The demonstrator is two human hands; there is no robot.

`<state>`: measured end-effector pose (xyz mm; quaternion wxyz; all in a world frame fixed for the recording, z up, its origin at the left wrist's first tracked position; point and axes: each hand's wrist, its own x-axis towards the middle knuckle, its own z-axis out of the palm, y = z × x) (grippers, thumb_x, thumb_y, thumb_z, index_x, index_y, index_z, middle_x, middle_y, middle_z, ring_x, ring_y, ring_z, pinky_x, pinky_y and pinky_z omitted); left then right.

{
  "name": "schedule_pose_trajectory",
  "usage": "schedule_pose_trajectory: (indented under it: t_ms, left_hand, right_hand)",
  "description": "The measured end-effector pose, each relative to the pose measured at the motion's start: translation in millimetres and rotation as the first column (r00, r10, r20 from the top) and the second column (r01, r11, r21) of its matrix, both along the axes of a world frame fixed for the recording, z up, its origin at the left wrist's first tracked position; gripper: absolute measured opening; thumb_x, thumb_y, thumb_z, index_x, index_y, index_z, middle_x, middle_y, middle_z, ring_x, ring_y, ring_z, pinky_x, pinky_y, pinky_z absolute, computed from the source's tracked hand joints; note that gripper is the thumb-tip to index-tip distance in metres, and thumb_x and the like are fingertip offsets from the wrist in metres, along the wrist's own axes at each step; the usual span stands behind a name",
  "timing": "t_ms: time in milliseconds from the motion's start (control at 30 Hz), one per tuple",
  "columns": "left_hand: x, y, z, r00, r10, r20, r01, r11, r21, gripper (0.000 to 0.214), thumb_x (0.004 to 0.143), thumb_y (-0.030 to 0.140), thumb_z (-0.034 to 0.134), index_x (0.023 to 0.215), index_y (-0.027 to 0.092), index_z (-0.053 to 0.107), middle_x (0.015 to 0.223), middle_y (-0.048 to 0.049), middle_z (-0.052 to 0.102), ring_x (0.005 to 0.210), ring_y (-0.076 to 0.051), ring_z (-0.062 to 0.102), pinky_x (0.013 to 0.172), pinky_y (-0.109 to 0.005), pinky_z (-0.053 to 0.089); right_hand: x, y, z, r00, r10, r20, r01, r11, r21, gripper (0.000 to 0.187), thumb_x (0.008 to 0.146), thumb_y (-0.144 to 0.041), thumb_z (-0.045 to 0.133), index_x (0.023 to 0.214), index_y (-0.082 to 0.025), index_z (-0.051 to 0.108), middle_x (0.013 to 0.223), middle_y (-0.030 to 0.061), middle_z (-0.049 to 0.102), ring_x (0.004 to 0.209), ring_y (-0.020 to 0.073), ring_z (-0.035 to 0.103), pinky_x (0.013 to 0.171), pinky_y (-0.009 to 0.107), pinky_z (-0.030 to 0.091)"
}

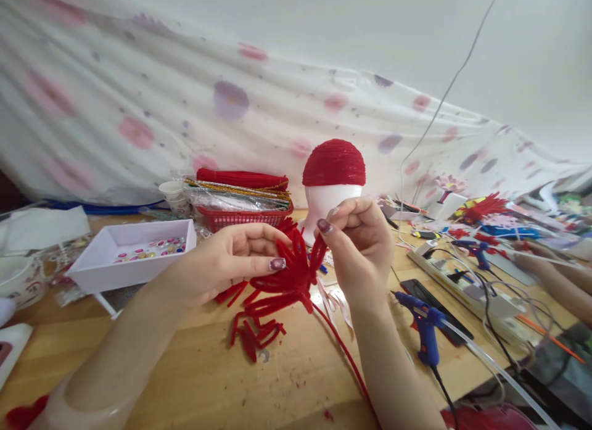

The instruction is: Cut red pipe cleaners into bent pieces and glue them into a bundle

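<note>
Between my hands is a red pipe-cleaner flower (296, 276) with looped petals and a long stem running down to the right. My left hand (240, 257) is closed on its left petals, thumb in front. With thumb and forefinger, my right hand (358, 248) pinches the tip of a petal on the upper right. Several loose bent pieces of red pipe cleaner (256, 336) lie on the wooden table (198, 368) below the flower. Behind the hands stands a white foam head (326, 198) wearing a red cap (333, 163) of coiled cord.
A white box (124, 276) holds colourful gems at left. Behind it, a red basket (245, 218) carries bundled pipe cleaners. At right are a blue glue gun (424, 325), a dark phone (432, 310), a power strip (462, 288) with cables, and another person's hand (536, 260).
</note>
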<state>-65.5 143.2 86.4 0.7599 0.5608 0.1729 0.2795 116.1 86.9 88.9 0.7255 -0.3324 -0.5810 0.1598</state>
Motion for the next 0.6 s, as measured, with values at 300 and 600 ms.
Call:
schedule_pose_trajectory:
  t_ms: [300,600]
  left_hand:
    - [1.8,-0.1,-0.6,0.999,-0.029,0.015,0.028,0.999,0.033,0.019,0.075,0.009,0.078,0.092,0.018,0.074,0.081,-0.0015,0.077,0.071,-0.012,0.069,0.073,-0.024,0.054]
    - [1.2,-1.1,-1.8,0.997,-0.048,0.055,0.044,0.997,0.063,0.018,0.077,0.008,0.076,0.091,0.019,0.074,0.085,-0.0024,0.079,0.074,-0.013,0.072,0.069,-0.022,0.055]
  right_hand:
    - [0.8,3.0,-2.1,0.995,0.096,0.002,-0.097,0.995,0.032,0.017,0.085,-0.008,0.066,0.088,-0.024,0.061,0.068,-0.0053,0.056,0.062,0.0108,0.051,0.058,0.023,0.044]
    - [-0.1,6.1,-4.0,0.996,0.079,0.035,-0.079,0.997,-0.004,0.013,0.085,-0.015,0.065,0.087,-0.025,0.057,0.068,-0.0046,0.054,0.061,0.0128,0.052,0.055,0.026,0.044]
